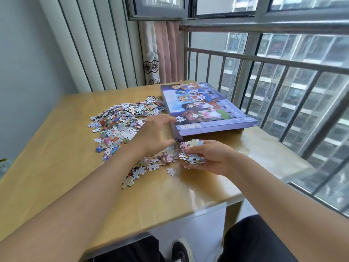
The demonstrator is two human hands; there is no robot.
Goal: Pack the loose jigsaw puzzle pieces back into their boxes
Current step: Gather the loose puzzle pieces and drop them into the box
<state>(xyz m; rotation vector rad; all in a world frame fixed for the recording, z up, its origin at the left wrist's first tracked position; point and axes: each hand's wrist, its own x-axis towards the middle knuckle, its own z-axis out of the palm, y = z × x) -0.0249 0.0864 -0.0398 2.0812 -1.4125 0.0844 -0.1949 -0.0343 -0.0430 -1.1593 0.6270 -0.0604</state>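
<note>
1. Head view is showing the right hand (205, 157) cupping a stack of small colourful cardboard jigsaw pieces (192, 154), fingers curling round them.
2. Left hand (153, 135), fingers spread apart, is hovering over the loose piece pile (124, 121) on the tan wooden table (56, 157).
3. Purple illustrated puzzle box (204, 108) is lying closed beside the pile.

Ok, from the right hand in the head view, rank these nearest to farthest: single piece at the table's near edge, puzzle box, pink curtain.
From the right hand:
1. single piece, to its left, nearer the person.
2. puzzle box, just beyond it.
3. pink curtain, far back by the window.
</note>
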